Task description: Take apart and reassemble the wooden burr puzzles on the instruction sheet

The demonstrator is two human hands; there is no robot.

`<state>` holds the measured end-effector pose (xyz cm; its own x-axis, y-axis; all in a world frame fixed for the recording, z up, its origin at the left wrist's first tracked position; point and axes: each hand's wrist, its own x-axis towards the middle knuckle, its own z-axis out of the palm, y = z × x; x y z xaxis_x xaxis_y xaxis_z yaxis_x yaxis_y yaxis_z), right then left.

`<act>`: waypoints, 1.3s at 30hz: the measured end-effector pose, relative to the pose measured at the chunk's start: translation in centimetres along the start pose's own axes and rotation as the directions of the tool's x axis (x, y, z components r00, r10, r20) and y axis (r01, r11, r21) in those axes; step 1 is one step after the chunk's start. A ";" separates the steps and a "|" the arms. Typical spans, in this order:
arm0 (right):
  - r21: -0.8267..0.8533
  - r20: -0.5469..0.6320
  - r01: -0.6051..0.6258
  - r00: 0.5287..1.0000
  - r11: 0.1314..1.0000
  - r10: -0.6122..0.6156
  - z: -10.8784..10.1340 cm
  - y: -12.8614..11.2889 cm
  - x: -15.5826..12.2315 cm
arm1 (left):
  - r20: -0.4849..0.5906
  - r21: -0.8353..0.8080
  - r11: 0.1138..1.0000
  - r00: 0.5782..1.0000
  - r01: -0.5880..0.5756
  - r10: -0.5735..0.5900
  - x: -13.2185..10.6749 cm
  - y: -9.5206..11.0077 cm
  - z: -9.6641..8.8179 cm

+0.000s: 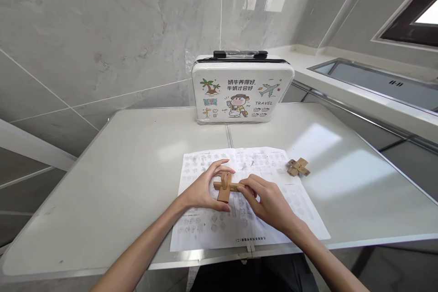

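A cross-shaped wooden puzzle (225, 186) made of interlocked sticks sits between both hands, over a printed instruction sheet (246, 228). My left hand (205, 189) curls around its left side, fingers closed on the sticks. My right hand (268, 200) pinches the right end of the horizontal stick. A second, assembled wooden puzzle (298, 167) lies on the sheet's far right corner, away from both hands.
A white case (242, 86) with cartoon prints and the word TRAVEL stands at the back of the white table (130, 169), against a grey tiled wall. A counter with a sunken basin (376, 80) runs along the right. The table's front edge is close to my body.
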<state>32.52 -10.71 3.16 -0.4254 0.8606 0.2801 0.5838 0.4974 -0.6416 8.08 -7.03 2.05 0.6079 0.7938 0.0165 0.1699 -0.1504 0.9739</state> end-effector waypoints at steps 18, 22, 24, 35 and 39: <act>-0.063 0.003 0.034 0.999 0.997 -0.034 -0.4 0.7 -1.6 | -0.194 -0.082 0.991 0.977 -0.108 0.090 0.3 0.0 -0.5; 0.039 -0.037 -0.058 0.998 0.998 0.060 -0.4 1.0 -2.4 | -0.411 0.085 0.996 0.912 0.026 0.011 0.2 -0.3 -1.5; 0.114 -0.067 -0.122 0.989 0.986 0.130 -0.3 1.2 -2.9 | -0.484 0.245 0.955 0.874 0.170 -0.032 -0.1 -0.5 -2.4; 0.389 -0.123 -0.281 0.928 0.877 0.352 0.4 2.1 -5.2 | -0.421 0.620 0.707 0.905 0.341 -0.067 -2.3 -2.9 -6.4; 0.372 -0.146 -0.260 0.932 0.891 0.332 0.6 2.0 -5.3 | -0.389 0.660 0.681 0.920 0.316 -0.049 -2.3 -2.7 -6.6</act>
<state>35.56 -14.37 -0.01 -0.1011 0.9832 0.1522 0.3733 0.1792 -0.9102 1.11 -4.61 0.88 0.2489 0.9669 0.0558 0.8198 -0.2410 0.5194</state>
